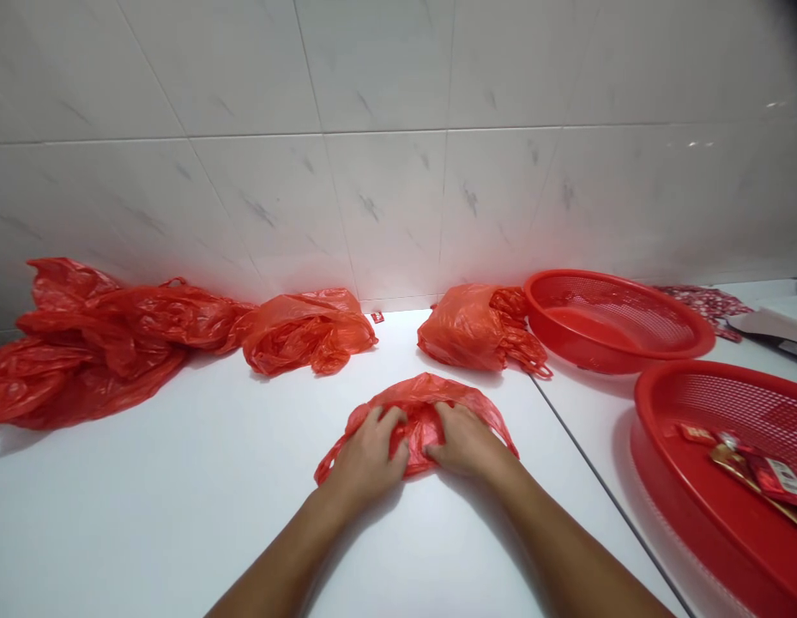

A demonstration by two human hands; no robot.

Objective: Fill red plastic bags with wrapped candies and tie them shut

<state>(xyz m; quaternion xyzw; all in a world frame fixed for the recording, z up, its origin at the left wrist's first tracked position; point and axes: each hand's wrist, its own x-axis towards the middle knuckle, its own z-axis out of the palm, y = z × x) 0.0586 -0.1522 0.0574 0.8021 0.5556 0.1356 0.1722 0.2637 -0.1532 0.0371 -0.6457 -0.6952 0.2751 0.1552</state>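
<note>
A thin red plastic bag (424, 390) lies loosely crumpled on the white table in front of me, its mouth toward me and its handles out to the sides. My left hand (372, 451) is on the left of the mouth, fingers curled over the plastic and thumb toward the middle. On the other side, my right hand (462, 439) grips the bag in the same way, with its fingertips in the folds. Some red plastic shows between the two hands. The parts of the bag beneath my palms are hidden.
Along the tiled wall lie a heap of red bags (115, 343), another bag (308, 330) and a full-looking bag (468, 326). At right stand a red mesh basket (617, 343) and a nearer basket (668, 455) holding small packets (775, 476). A tiny red wrapper (377, 317) lies by the wall.
</note>
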